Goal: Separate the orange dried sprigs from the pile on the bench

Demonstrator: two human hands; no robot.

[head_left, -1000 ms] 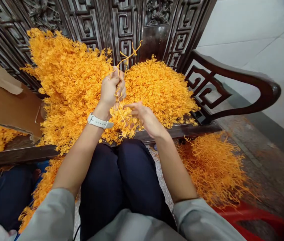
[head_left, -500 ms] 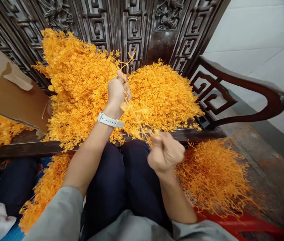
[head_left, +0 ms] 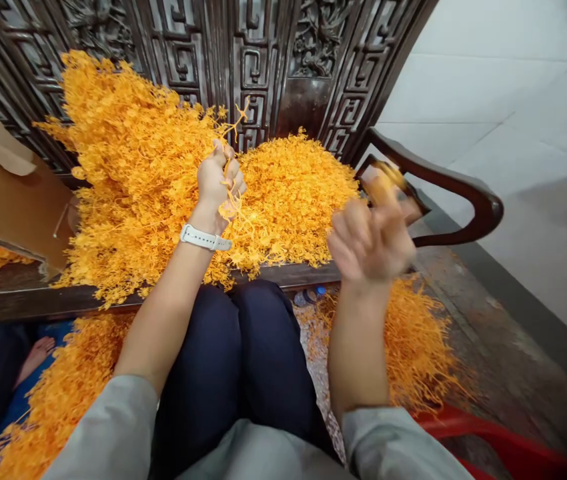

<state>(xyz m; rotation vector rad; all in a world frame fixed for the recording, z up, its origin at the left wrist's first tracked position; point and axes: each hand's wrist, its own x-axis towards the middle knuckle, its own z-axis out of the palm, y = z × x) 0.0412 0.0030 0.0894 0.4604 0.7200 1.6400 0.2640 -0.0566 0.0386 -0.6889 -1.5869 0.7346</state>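
Observation:
My left hand, with a pale watch strap on its wrist, is closed around a thin, branching orange plastic sprig. The sprig sticks out above and below the fist. Behind that hand rises a tall heap of orange plastic sprigs. My right hand is raised off to the right, smeared by motion. A blurred yellow-orange piece shows at its fingertips; whether the fingers grip it cannot be made out. A lower heap of small orange pieces lies between the hands.
A carved dark wooden bench back stands behind the heaps, with a curved armrest at right. At left is a cardboard box. Below are more orange stems, a bottle, a red plastic stool and another person's foot.
My right hand has swung up and to the right, away from the left hand. My left hand keeps hold of the sprig. The view has shifted slightly.

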